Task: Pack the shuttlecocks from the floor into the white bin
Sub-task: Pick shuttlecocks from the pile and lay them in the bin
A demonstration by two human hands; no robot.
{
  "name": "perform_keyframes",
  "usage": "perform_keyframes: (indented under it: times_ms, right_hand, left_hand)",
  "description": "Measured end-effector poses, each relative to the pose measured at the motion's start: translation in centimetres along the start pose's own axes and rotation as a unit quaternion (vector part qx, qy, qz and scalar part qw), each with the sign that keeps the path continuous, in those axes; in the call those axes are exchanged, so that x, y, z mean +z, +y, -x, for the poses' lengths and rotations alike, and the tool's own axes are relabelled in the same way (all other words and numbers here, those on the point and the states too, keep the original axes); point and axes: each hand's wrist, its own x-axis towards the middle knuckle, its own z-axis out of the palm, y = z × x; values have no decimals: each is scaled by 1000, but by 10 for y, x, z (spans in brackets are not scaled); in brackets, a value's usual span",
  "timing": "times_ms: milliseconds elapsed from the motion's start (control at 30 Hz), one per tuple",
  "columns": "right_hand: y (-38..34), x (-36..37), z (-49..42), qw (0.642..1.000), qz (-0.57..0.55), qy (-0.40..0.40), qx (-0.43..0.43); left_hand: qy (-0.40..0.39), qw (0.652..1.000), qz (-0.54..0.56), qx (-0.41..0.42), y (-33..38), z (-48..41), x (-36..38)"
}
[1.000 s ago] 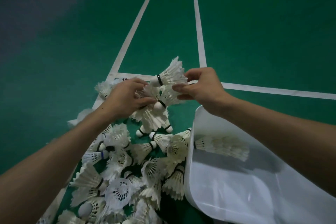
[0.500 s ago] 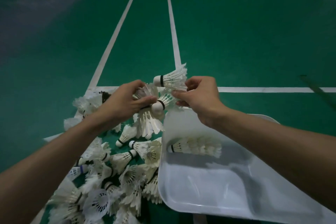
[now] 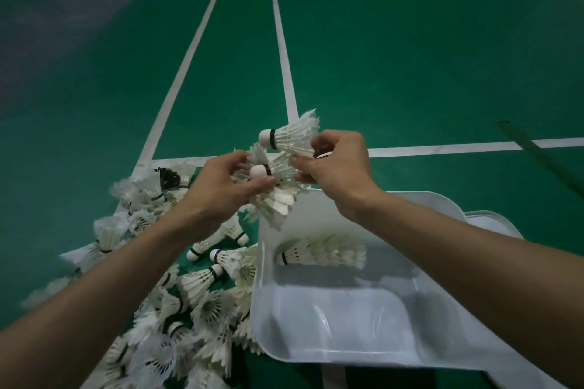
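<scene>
**Nesting step, above the far left corner of the white plastic bin.** The left hand grips a short nested stack of white feather shuttlecocks, its fingers curled round it. The right hand pinches the feather skirts of two further shuttlecocks: one is raised with its cork pointing left, the other meets the stack. The task appears to be at an early stage. The next move calls for aligning cork with open skirt, pressing lightly because feathers crush easily, then laying the stack in the bin. The bin holds one nested row of shuttlecocks, lying on its side near the far wall. The loose pile of shuttlecocks lies on the green court floor, just beside the bin's left rim.
</scene>
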Motion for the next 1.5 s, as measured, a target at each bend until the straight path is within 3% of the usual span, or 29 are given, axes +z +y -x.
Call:
perform_keyframes:
  times_ms: [167,500,700,800,967,1167,1500]
  right_hand:
    - [6,-15,6,998,-54,-5,22]
    - [23,-84,12,997,-64,22,30]
    - [54,-124,18,992,106,41,-54]
    - [72,-134,23,982,179,47,-46]
    - [93,-143,39,977,205,40,-38]
    - [133,-146,50,972,219,52,65]
    - [169,-135,42,918,311,117,216]
  left_hand:
    - [10,999,41,-1,-3,0,14]
    - [7,1000,-21,-3,2,2,32]
    - [10,1000,-15,-15,3,4,39]
    - [-6,1000,-12,-24,-2,14,48]
    - [-23,998,-44,-33,-16,30,55]
    - [-52,994,-84,-44,-30,39,63]
    - [-70,989,-123,-42,-42,28,75]
